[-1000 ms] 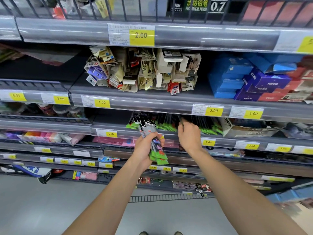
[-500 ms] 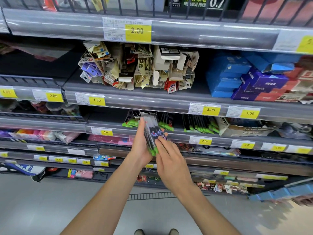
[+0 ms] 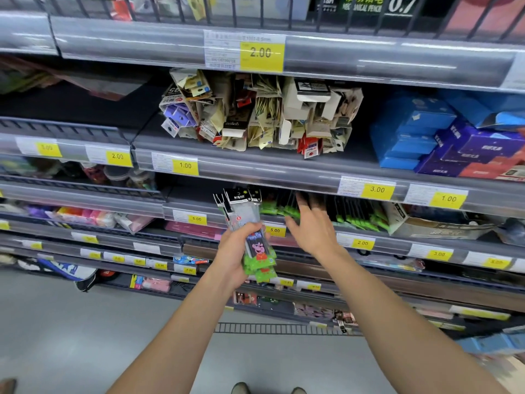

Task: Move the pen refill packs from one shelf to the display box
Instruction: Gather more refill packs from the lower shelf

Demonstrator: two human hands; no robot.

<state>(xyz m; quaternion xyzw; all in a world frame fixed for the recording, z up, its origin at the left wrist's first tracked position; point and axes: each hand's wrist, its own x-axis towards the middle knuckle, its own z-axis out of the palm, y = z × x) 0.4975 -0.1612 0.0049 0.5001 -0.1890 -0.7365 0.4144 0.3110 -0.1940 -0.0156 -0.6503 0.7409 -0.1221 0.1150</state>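
Observation:
My left hand grips a bundle of pen refill packs, clear sleeves with black tops and green cartoon bottoms, held upright in front of the shelf. My right hand reaches toward the shelf with straight, spread fingers and holds nothing. Its fingertips are near more refill packs lying in a row on the third shelf. A cardboard display box lies on the same shelf to the right of that row.
Above, a shelf holds a pile of beige card packs and blue and purple boxes. Yellow price tags line the shelf edges. Lower shelves carry small stationery. The grey floor and my shoes lie below.
My right hand left the bundle in my left hand and moved up and right toward the row of packs on the shelf. The bundle dropped slightly lower.

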